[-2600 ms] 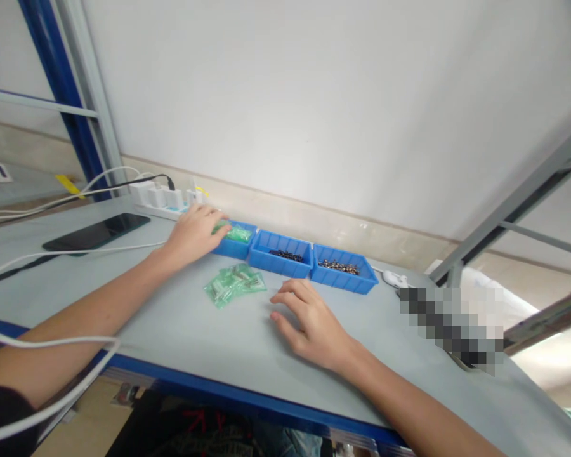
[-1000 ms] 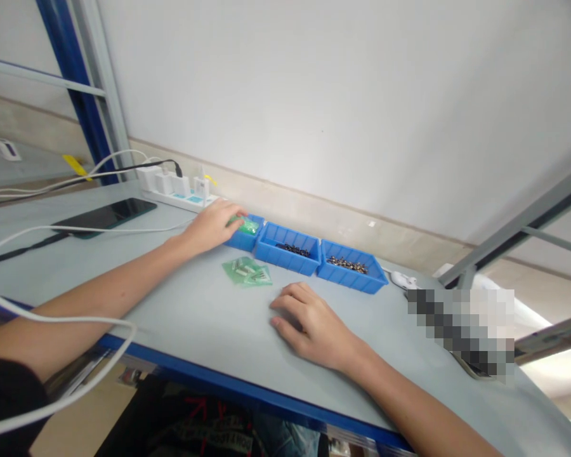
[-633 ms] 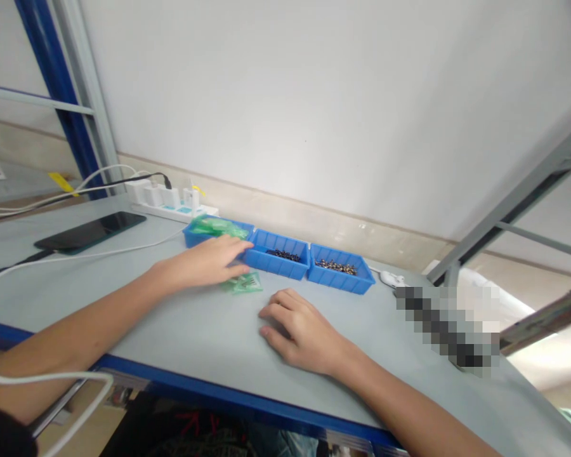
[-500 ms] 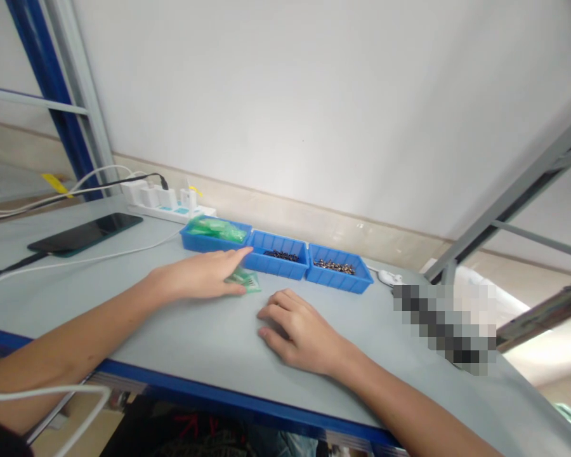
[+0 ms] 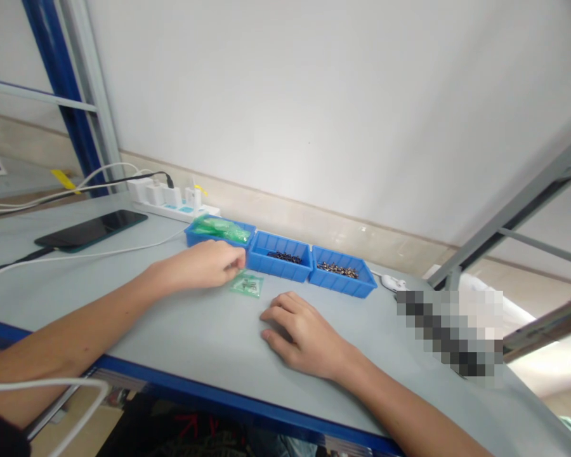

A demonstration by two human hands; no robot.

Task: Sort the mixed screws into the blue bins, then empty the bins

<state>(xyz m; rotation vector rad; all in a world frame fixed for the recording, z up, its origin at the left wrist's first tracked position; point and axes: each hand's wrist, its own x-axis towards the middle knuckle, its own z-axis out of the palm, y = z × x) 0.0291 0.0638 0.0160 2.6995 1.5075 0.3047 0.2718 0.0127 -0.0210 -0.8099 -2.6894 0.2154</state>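
My left hand [image 5: 209, 263] is over the table beside the left blue tray, its fingers curled together; whether anything is between the fingertips is hidden. Just below its fingers a small green clear bag [image 5: 247, 285] with small dark pieces in it lies flat. My right hand [image 5: 302, 333] rests on the table, fingers apart and slightly bent, holding nothing. Three blue trays stand in a row: the left one [image 5: 195, 240] holds green plastic bags [image 5: 222, 228], the middle one [image 5: 278, 269] dark screws [image 5: 285, 257], the right one [image 5: 342, 285] shiny metal pieces [image 5: 339, 270].
A black phone [image 5: 92, 230] with a cable lies at the left. Behind it stands a white power strip [image 5: 171, 207] with plugs. A white cable crosses the table [image 5: 185, 330]. Right of the trays are a small white device [image 5: 393, 283] and a blurred-out object [image 5: 447, 333].
My left hand has drawn back from the small green bag, and its fingers have curled in. The bag now shows in full. My right hand has barely moved.
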